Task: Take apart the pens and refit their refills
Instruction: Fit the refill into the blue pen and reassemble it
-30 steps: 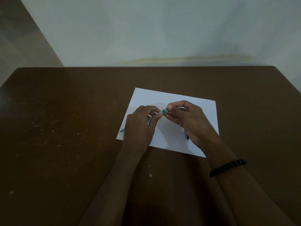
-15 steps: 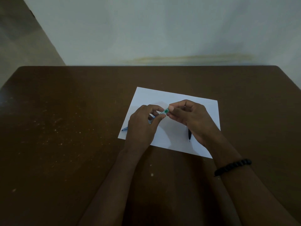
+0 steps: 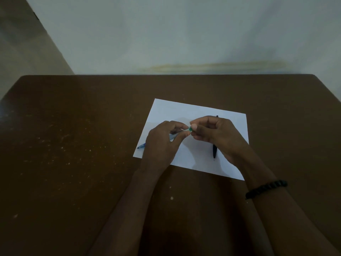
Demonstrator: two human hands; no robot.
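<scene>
My left hand (image 3: 162,143) grips the barrel of a blue pen (image 3: 141,145), whose tip sticks out past the hand to the lower left. My right hand (image 3: 214,133) pinches the pen's green end cap (image 3: 189,128) between thumb and fingers. Both hands hover over a white sheet of paper (image 3: 199,111). A black pen (image 3: 214,151) lies on the sheet under my right hand, its tip toward me; most of its middle is hidden by the hand.
The paper lies on a dark brown table (image 3: 73,145) speckled with pale crumbs. A pale wall (image 3: 184,34) rises right behind the table's far edge. A black bead bracelet (image 3: 265,188) is on my right wrist.
Both hands stay on the blue pen. My right hand has shifted a little, so more of the black pen shows below and above it.
</scene>
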